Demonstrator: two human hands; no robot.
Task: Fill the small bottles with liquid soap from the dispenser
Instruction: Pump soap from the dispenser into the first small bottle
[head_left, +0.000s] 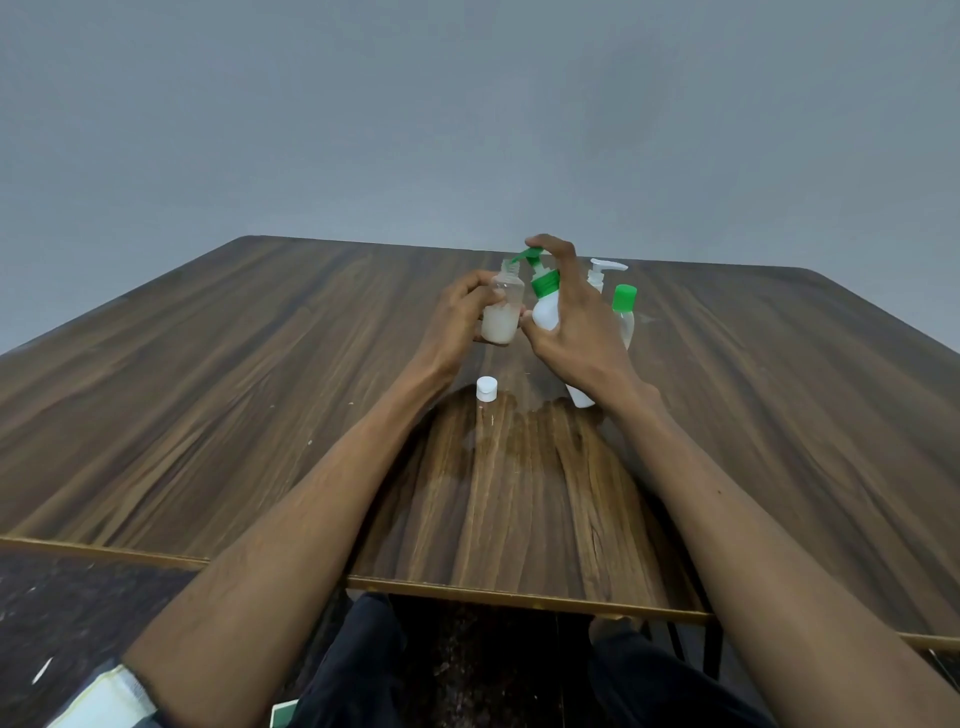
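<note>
1. Dispenser (548, 312): a white pump bottle with a green collar and green pump head, tilted toward 11 o'clock above the middle of the tabletop (208, 389), its base near the surface at 5 o'clock of the hands.
2. Wooden tabletop: dark grain, with a wet patch at 6 o'clock of the bottles.
3. Right hand (576, 332): its grip is wrapped round the dispenser body, with one finger on top of the pump head.
4. Left hand (457, 322): its grip is clasped round the small bottle (501, 317), fingers curled on the near side.
5. Small bottle: clear, uncapped, held just beside the dispenser at its 9 o'clock, roughly the lower half filled with whitish soap; the green spout reaches over its open neck.
6. Green-capped bottle (623, 312): clear, standing at 3 o'clock of the right hand, partly hidden behind it.
7. White pump (605, 270): a second dispenser head showing at 1 o'clock of the right hand; its body is hidden.
8. White cap (487, 388): lying alone on the tabletop at 6 o'clock of the small bottle, apart from it.
</note>
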